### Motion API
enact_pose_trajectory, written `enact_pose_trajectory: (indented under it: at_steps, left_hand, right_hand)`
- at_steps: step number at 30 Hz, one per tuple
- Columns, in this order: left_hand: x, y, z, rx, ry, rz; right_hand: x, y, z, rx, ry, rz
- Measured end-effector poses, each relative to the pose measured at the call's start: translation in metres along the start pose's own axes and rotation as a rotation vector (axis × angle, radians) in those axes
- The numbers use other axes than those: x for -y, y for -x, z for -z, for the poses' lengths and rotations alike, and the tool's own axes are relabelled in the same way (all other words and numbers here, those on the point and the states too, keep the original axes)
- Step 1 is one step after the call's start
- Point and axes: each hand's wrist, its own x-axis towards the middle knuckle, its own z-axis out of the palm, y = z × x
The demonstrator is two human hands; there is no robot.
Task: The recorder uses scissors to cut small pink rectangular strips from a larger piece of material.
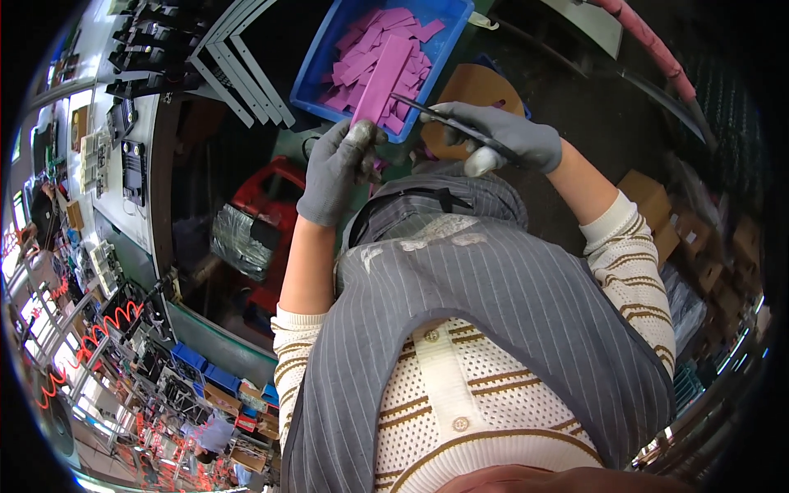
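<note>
My left hand (343, 168), in a grey work glove with worn pale fingertips, pinches the lower end of a flat pink strip (385, 80). The strip slants up and away over a blue bin (301, 92) that holds a heap of loose pink pieces (358, 59). My right hand (503, 135), gloved alike, is closed around a slim black pointed tool (454, 123) that looks like tweezers. Its tip is at the strip's right edge; whether it touches cannot be told.
Right of the bin stands a round brown surface (472, 103). Grey metal angle frames (238, 62) lie to the left, beside a long workbench (140, 177) with black parts. A red object (275, 193) with clear wrapping is below. Cardboard boxes (649, 201) stand at the right.
</note>
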Motion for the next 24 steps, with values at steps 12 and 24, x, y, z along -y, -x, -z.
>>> enact_pose_trajectory:
  at_steps: [12,24]
  left_hand:
    - [-0.005,-0.001,-0.008,-0.022,-0.077,0.059]
    - [-0.003,-0.004,-0.004,-0.033,-0.099,0.08]
  right_hand:
    - [-0.003,-0.027,-0.005,-0.096,0.086,0.157]
    - [-0.006,-0.031,-0.001,-0.049,-0.072,0.018]
